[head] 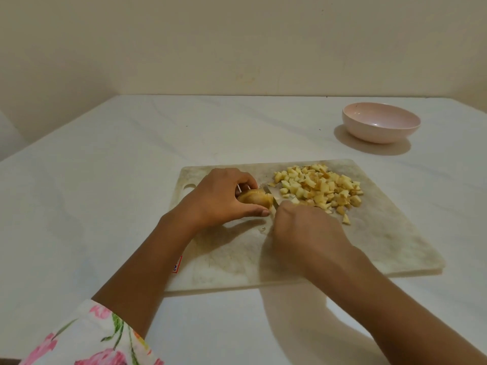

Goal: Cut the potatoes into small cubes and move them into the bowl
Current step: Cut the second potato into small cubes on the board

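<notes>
Floral sleeve (87, 338), board (382, 233), pink bowl (379, 134)

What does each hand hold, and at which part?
The left hand grips the potato piece across its sides, between fingers and thumb. The right hand grips the knife by its hidden handle.

Nothing fully legible. A small red-bordered label (177, 264) on the cutting board (395, 233), near its eight-o'clock corner, half hidden by a forearm, with one blue mark too cut off to read. Pink letter-like shapes on the floral sleeve (100, 335), unreadable.
</notes>
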